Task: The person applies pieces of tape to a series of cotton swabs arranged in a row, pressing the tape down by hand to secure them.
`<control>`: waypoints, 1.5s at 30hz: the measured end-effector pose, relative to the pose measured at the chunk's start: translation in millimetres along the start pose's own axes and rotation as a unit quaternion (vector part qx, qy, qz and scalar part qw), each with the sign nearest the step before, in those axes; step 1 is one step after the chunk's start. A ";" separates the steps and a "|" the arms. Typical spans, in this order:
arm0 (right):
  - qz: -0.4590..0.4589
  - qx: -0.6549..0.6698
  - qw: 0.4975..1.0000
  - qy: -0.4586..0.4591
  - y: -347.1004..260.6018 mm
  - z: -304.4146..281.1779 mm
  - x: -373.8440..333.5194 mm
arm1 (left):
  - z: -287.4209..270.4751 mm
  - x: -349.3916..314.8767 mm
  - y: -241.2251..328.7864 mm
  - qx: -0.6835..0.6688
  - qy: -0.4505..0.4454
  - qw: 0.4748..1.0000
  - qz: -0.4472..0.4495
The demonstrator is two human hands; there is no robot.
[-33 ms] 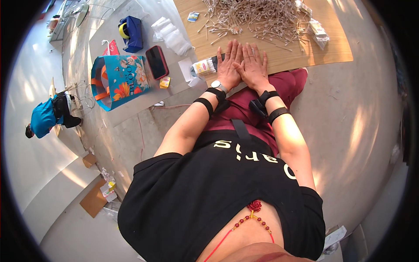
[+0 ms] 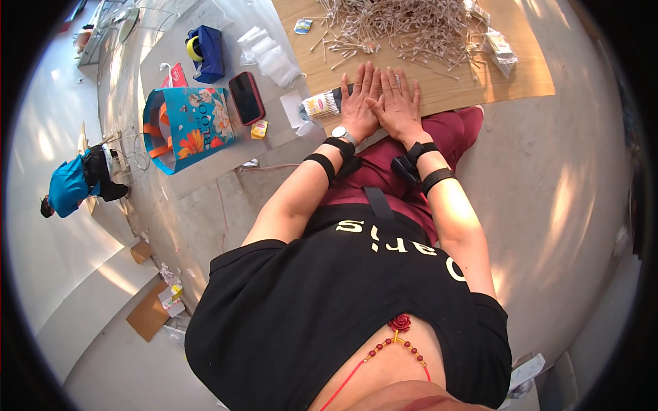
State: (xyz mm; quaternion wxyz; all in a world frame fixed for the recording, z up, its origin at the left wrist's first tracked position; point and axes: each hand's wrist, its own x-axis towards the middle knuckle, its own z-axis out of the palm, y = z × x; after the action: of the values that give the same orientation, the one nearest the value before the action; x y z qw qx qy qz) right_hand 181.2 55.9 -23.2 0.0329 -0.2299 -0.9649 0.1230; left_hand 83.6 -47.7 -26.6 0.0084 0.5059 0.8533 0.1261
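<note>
Both my hands lie flat, palms down, side by side at the near edge of the wooden table [image 2: 510,85]. My left hand [image 2: 360,103] has its fingers stretched out, and its inner side meets my right hand [image 2: 399,106], whose fingers are also straight and slightly apart. Just left of my left hand is a clear pack of cotton swabs [image 2: 319,106] with a small label. A dark strip shows partly from under my fingers; what it is I cannot make out. Beyond my fingertips spreads a big heap of loose cotton swabs [image 2: 411,27].
More packed swabs [image 2: 502,51] lie at the table's right. On the grey surface to the left are a blue tape dispenser [image 2: 205,55], clear plastic bags [image 2: 267,55], a phone [image 2: 247,98] and a flowered blue bag [image 2: 185,130]. Another person [image 2: 75,181] bends over at far left.
</note>
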 end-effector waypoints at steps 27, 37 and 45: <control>0.036 0.030 0.995 -0.084 -6.7 -33.3 2.7 | -18.7 10.9 7.4 -0.010 -0.102 0.995 -0.015; 0.033 0.045 0.994 -0.092 -4.6 -31.4 2.5 | -17.4 12.9 8.5 0.001 -0.104 0.994 -0.017; 0.028 0.016 0.997 -0.065 -7.7 -28.5 0.8 | -13.0 8.3 4.4 0.006 -0.076 0.997 -0.008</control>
State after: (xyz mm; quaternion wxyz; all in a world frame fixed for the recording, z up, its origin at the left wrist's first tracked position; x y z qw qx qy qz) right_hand 180.6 56.0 6.2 -0.0295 -0.2478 -0.9561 0.1539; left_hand 81.5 -41.2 -12.1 0.0710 0.5075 0.8548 0.0816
